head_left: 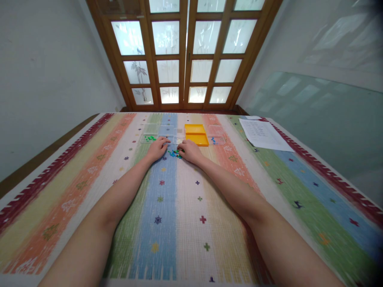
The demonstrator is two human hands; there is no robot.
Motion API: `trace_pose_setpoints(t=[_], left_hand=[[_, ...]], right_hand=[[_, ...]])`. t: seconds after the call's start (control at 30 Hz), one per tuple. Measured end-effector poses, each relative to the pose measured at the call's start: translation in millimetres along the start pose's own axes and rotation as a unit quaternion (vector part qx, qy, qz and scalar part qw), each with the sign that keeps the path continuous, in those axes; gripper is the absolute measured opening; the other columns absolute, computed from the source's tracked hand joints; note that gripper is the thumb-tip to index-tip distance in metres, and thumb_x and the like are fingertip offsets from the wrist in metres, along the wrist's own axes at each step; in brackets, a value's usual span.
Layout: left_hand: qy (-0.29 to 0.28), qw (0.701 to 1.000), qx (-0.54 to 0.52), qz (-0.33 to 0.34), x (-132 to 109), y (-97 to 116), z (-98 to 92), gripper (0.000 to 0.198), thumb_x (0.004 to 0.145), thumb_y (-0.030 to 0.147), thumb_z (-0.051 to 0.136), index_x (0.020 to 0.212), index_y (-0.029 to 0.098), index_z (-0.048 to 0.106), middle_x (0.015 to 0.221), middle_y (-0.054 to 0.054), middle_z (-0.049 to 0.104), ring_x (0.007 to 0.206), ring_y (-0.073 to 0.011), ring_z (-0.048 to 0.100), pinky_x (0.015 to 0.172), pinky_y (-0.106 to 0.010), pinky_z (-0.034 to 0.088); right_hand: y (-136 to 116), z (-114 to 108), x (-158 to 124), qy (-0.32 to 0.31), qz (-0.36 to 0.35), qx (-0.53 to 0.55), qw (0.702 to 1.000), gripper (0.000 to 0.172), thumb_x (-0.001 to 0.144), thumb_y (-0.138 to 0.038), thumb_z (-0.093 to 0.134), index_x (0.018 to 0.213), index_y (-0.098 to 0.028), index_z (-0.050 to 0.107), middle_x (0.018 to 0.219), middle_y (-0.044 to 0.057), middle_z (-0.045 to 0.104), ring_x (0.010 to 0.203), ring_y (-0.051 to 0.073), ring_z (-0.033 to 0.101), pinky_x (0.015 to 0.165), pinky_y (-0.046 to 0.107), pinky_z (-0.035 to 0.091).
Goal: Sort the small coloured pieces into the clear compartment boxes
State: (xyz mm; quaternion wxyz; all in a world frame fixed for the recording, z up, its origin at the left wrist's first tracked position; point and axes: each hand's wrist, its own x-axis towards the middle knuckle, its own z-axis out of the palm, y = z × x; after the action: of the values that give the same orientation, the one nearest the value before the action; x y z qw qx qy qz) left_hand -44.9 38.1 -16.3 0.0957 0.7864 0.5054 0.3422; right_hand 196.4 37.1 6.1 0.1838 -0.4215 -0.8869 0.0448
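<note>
A small pile of blue, green and dark bits (173, 153) lies on the striped tablecloth between my hands. My left hand (158, 149) rests at its left, fingers stretched out and holding nothing visible. At the right edge of the pile, my right hand (190, 151) has its fingers curled in and closed; what they pinch, if anything, is too small to make out. Behind my left hand, green bits (150, 138) lie in an open clear plastic box (143, 139). Past my right hand lies an open yellow box (196, 139). Blue bits (213, 140) sit in another clear box (221, 140).
A striped, patterned tablecloth (161, 239) covers the table. Sheets of printed paper (265, 134) lie at the far right. Beyond the table stand wooden doors with glass panes (185, 59), and a glass board (317, 115) leans along the right wall.
</note>
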Motion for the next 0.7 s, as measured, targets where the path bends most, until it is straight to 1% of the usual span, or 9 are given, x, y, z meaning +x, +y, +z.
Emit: trace_pose_setpoints(t=[0.2, 0.43, 0.7], left_hand=[[0.002, 1.000, 0.004, 0.000, 0, 1, -0.4, 0.029, 0.098, 0.021, 0.053, 0.117, 0.023, 0.075, 0.126, -0.007, 0.068, 0.117, -0.0228, 0.066, 0.108, -0.038, 0.051], [-0.001, 1.000, 0.005, -0.004, -1, 3, -1.1, 0.029, 0.098, 0.021, 0.053, 0.117, 0.023, 0.075, 0.126, -0.007, 0.068, 0.116, -0.0228, 0.066, 0.106, -0.038, 0.052], [-0.009, 1.000, 0.009, -0.007, 0, 3, -1.5, 0.029, 0.098, 0.021, 0.053, 0.118, 0.023, 0.075, 0.127, -0.007, 0.068, 0.118, -0.0234, 0.066, 0.109, -0.040, 0.052]], right_hand=[[-8, 6, 1, 0.029, 0.022, -0.010, 0.999, 0.012, 0.094, -0.021, 0.066, 0.099, -0.020, 0.077, 0.100, 0.010, 0.067, 0.098, 0.025, 0.058, 0.082, 0.033, 0.041], [-3, 6, 1, 0.030, 0.012, 0.018, 0.999, 0.008, 0.092, -0.020, 0.068, 0.096, -0.021, 0.075, 0.098, 0.009, 0.067, 0.097, 0.024, 0.058, 0.083, 0.032, 0.041], [-2, 12, 3, 0.031, -0.011, 0.025, 0.999, 0.009, 0.095, -0.025, 0.068, 0.097, -0.021, 0.076, 0.097, 0.008, 0.066, 0.096, 0.023, 0.058, 0.085, 0.032, 0.042]])
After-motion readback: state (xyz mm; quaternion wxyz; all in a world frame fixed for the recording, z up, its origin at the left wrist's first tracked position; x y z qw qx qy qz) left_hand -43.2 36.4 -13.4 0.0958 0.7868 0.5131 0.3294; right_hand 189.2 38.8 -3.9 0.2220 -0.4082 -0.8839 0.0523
